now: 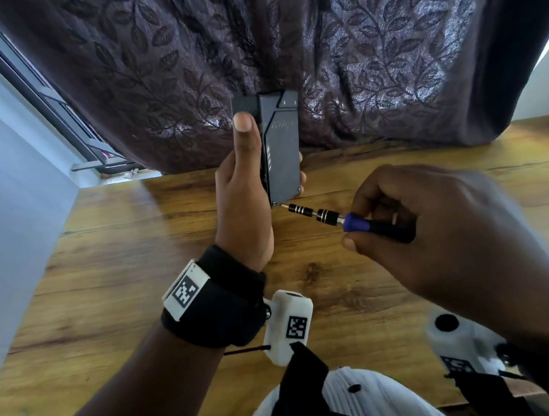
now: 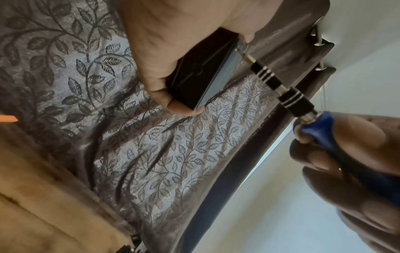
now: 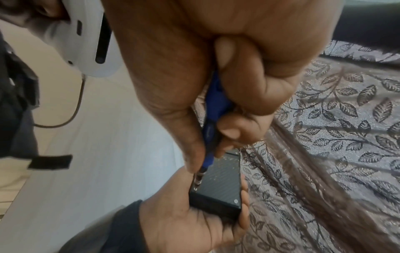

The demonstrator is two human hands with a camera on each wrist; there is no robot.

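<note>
A black box-shaped device (image 1: 280, 148) stands upright above the wooden table, gripped by my left hand (image 1: 248, 190), thumb along its left edge and fingers wrapped behind. My right hand (image 1: 416, 226) holds a screwdriver (image 1: 336, 217) with a blue handle and black-and-silver shaft. Its tip sits at a screw in the device's lower left corner. In the left wrist view the device (image 2: 201, 75) shows its bottom end and the screwdriver (image 2: 279, 87) meets its corner. In the right wrist view the screwdriver (image 3: 213, 123) points down at the device (image 3: 218, 186) held in the left hand (image 3: 190, 222).
A wooden table (image 1: 140, 267) lies below both hands. A dark purple leaf-patterned curtain (image 1: 253, 45) hangs right behind the device. A window frame (image 1: 44, 94) and a pale wall are at the left.
</note>
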